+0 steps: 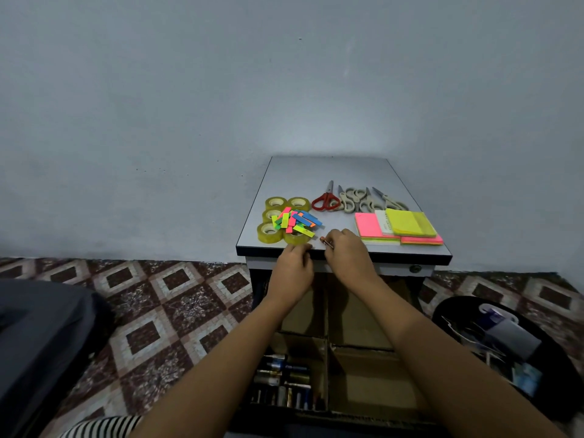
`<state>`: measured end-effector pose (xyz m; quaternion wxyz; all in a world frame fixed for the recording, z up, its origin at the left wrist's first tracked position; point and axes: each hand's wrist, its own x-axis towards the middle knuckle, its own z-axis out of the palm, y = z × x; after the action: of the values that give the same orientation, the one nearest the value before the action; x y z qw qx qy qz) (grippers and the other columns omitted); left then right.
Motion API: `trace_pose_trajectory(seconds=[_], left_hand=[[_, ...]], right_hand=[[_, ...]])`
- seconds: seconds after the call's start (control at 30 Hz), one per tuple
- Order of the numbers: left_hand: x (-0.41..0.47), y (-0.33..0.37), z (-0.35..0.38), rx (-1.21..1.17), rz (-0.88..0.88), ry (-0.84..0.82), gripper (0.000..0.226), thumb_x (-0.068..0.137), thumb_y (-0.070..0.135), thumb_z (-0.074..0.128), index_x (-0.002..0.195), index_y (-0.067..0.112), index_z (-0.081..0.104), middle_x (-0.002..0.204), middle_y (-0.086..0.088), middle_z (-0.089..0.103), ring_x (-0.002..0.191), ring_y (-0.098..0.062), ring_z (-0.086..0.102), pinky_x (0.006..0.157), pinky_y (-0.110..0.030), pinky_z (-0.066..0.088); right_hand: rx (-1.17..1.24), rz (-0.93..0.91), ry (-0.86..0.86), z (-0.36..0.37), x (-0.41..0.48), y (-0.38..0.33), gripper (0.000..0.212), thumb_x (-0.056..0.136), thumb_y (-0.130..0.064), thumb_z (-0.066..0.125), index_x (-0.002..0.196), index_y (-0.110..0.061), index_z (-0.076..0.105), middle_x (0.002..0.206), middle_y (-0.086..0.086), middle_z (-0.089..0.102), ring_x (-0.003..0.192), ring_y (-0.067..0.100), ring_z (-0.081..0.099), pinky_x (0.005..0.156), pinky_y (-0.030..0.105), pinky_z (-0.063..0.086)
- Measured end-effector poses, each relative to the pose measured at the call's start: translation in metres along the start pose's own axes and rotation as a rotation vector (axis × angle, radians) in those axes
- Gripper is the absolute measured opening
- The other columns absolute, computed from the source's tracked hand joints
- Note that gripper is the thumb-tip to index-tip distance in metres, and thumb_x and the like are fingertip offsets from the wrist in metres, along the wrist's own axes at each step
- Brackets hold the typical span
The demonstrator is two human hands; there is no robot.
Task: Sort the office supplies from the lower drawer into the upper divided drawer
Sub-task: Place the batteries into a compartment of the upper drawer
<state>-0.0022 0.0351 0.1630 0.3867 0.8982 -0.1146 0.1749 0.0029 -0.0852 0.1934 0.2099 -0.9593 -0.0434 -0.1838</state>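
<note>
On the grey cabinet top (331,172) lie several yellow tape rolls (270,232), a heap of coloured sticky flags (295,221), several scissors (350,200) and stacks of sticky notes (401,229). My right hand (347,254) pinches a small orange-tipped pen-like item (325,242) at the top's front edge. My left hand (294,267) rests with curled fingers at that edge, beside the nearest tape roll; whether it holds anything is hidden. Below my arms the open drawer (327,346) has cardboard dividers, and pens and markers (281,380) fill its near-left compartment.
A black bin (505,343) with mixed items stands on the floor at the right. A dark chair or bag (38,343) sits at the left. Patterned floor tiles (164,298) surround the cabinet, which stands against a pale wall.
</note>
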Motion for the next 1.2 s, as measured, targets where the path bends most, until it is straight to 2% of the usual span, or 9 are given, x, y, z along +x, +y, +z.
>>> trace_pose_trajectory(seconds=[0.17, 0.27, 0.33, 0.43, 0.57, 0.67, 0.77, 0.97, 1.2], left_hand=[[-0.011, 0.001, -0.006, -0.287, -0.119, -0.098, 0.034, 0.095, 0.014, 0.052, 0.129, 0.008, 0.055, 0.122, -0.007, 0.061, 0.108, -0.012, 0.057, 0.088, -0.017, 0.042], [-0.023, 0.004, -0.015, -0.667, -0.283, -0.215, 0.031, 0.094, 0.012, 0.054, 0.125, 0.006, 0.056, 0.105, -0.006, 0.065, 0.081, -0.004, 0.066, 0.072, -0.02, 0.055], [-0.032, 0.003, -0.019, -0.739, -0.323, -0.277, 0.026, 0.093, 0.007, 0.055, 0.117, -0.001, 0.06, 0.091, -0.006, 0.066, 0.067, 0.0, 0.067, 0.061, -0.015, 0.053], [-0.046, -0.008, -0.023, -0.652, -0.323, -0.344, 0.019, 0.09, 0.005, 0.058, 0.105, -0.004, 0.065, 0.082, -0.006, 0.065, 0.063, -0.001, 0.064, 0.062, -0.016, 0.054], [-0.069, -0.03, -0.028, -0.452, -0.356, -0.555, 0.008, 0.088, 0.009, 0.062, 0.084, 0.015, 0.066, 0.079, 0.001, 0.065, 0.071, -0.007, 0.061, 0.066, -0.018, 0.053], [-0.082, -0.042, -0.02, -0.215, -0.321, -0.622, 0.011, 0.088, 0.013, 0.061, 0.08, 0.019, 0.065, 0.077, 0.006, 0.063, 0.07, -0.005, 0.059, 0.065, -0.017, 0.05], [-0.089, -0.047, -0.01, -0.018, -0.223, -0.552, 0.007, 0.086, 0.017, 0.064, 0.087, 0.016, 0.071, 0.087, 0.002, 0.067, 0.081, -0.008, 0.06, 0.072, -0.016, 0.045], [-0.106, -0.053, 0.003, 0.134, -0.053, -0.566, 0.018, 0.088, 0.018, 0.063, 0.104, 0.013, 0.071, 0.1, -0.004, 0.071, 0.091, -0.015, 0.065, 0.083, -0.026, 0.05], [-0.108, -0.065, 0.015, 0.229, -0.046, -0.596, 0.022, 0.09, 0.02, 0.059, 0.108, 0.013, 0.071, 0.105, -0.005, 0.071, 0.096, -0.019, 0.064, 0.085, -0.033, 0.051]], right_hand=[[0.282, 0.059, 0.006, -0.014, -0.032, 0.001, 0.022, 0.09, -0.011, 0.058, 0.111, -0.008, 0.065, 0.106, 0.005, 0.061, 0.091, 0.009, 0.054, 0.079, 0.018, 0.044], [0.432, 0.068, -0.007, -0.016, -0.055, 0.003, 0.019, 0.088, -0.013, 0.062, 0.105, -0.012, 0.069, 0.103, 0.001, 0.064, 0.09, 0.006, 0.056, 0.075, 0.009, 0.041], [0.499, 0.076, -0.021, -0.012, -0.07, 0.003, 0.018, 0.087, -0.013, 0.063, 0.104, -0.014, 0.071, 0.1, 0.0, 0.066, 0.089, 0.006, 0.059, 0.072, 0.004, 0.04], [0.528, 0.084, -0.072, -0.001, -0.09, 0.004, 0.017, 0.087, -0.015, 0.064, 0.102, -0.017, 0.07, 0.098, -0.003, 0.066, 0.089, 0.005, 0.06, 0.073, 0.005, 0.042], [0.443, 0.068, -0.175, 0.022, -0.122, 0.007, 0.019, 0.089, -0.016, 0.062, 0.107, -0.018, 0.068, 0.098, -0.011, 0.057, 0.082, -0.009, 0.051, 0.07, -0.004, 0.038], [0.375, 0.117, -0.154, 0.041, -0.142, 0.013, 0.021, 0.09, -0.014, 0.059, 0.11, -0.015, 0.067, 0.1, -0.009, 0.054, 0.087, -0.002, 0.052, 0.069, -0.006, 0.034], [0.382, 0.177, -0.104, 0.05, -0.155, 0.015, 0.019, 0.09, -0.01, 0.059, 0.106, -0.011, 0.068, 0.098, -0.006, 0.053, 0.092, 0.006, 0.055, 0.069, -0.007, 0.032], [0.366, 0.164, -0.068, 0.054, -0.161, 0.014, 0.018, 0.091, -0.01, 0.057, 0.105, -0.009, 0.068, 0.097, -0.007, 0.051, 0.084, 0.002, 0.048, 0.07, -0.006, 0.032], [0.38, 0.174, -0.066, 0.054, -0.162, 0.016, 0.018, 0.091, -0.011, 0.056, 0.104, -0.011, 0.069, 0.098, -0.008, 0.052, 0.08, -0.002, 0.046, 0.068, -0.003, 0.035]])
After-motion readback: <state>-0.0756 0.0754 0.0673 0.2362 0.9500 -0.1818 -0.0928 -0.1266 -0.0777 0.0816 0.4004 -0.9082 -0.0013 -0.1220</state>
